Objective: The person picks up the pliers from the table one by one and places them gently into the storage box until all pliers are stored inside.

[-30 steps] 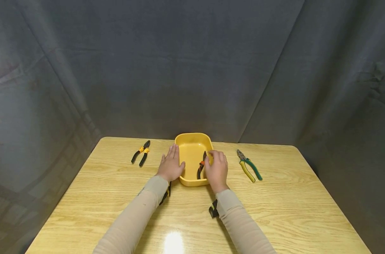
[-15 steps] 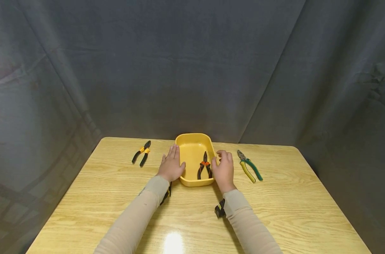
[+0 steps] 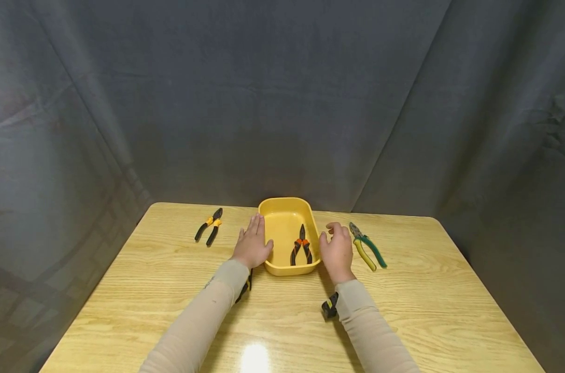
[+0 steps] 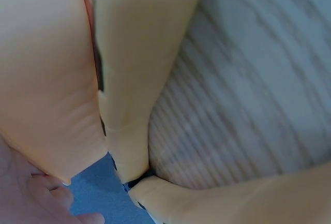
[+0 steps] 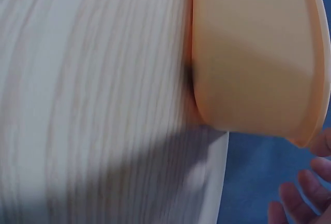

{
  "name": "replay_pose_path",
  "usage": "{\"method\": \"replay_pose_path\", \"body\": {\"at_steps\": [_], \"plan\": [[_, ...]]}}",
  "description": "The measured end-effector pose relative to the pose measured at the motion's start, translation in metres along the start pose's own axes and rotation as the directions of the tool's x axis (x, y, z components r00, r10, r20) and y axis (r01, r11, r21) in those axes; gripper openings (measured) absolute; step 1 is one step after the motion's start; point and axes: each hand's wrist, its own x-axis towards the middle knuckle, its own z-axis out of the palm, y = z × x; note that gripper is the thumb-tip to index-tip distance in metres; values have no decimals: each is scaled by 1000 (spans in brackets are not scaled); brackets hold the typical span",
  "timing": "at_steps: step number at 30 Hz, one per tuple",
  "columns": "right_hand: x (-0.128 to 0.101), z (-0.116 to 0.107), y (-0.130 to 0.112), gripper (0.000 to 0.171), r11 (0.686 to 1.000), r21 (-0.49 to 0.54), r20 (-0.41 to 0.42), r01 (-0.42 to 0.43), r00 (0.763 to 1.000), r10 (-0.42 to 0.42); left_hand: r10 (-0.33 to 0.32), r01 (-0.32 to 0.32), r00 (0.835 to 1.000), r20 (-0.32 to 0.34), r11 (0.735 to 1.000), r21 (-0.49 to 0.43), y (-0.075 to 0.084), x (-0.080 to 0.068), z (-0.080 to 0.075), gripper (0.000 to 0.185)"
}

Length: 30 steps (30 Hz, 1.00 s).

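My left hand [image 3: 252,243] lies with straight fingers along the left rim of a yellow plastic tub [image 3: 287,270]. In the tub, toward its right side, are pliers [image 3: 302,240] with black-and-orange handles, tips pointing away. Just outside the tub's right wall is my right hand [image 3: 337,253], fingers loosely bent and holding nothing. The right wrist view shows those fingers [image 5: 299,203] near the corner of the tub [image 5: 253,58]. In the left wrist view, a blurred tan-yellow forked shape [image 4: 134,74] with black edges stands close to the camera, beside the tub's wall [image 4: 46,69].
Black-and-yellow pliers [image 3: 215,221] lie spread on the wooden table [image 3: 282,321] to the left. Pliers with one green and one yellow handle [image 3: 375,252] lie right of my right hand. A dark grey curtain [image 3: 282,103] hangs behind the table.
My right hand has drawn back to the right, out over the tub's right wall, and both handles of the black-and-orange pliers now show. My left hand has stayed at the rim.
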Motion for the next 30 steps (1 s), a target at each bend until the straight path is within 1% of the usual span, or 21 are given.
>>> {"method": "replay_pose_path", "body": {"at_steps": [8,17,22,30], "plan": [[3,-5,9,25,999,-53,9,-11,1000,11,-1,1,1000,-3,1000,-12,0,0,-1,75],[9,-17,23,30,996,-89,44,-24,999,28,-11,10,1000,12,1000,2,0,1,1,75],[12,-21,30,31,993,-111,86,-44,995,54,-11,11,1000,8,1000,5,-1,2,1,75],[15,-28,33,34,989,-145,90,-18,995,32,-10,10,1000,8,1000,1,-1,2,0,75]]}}
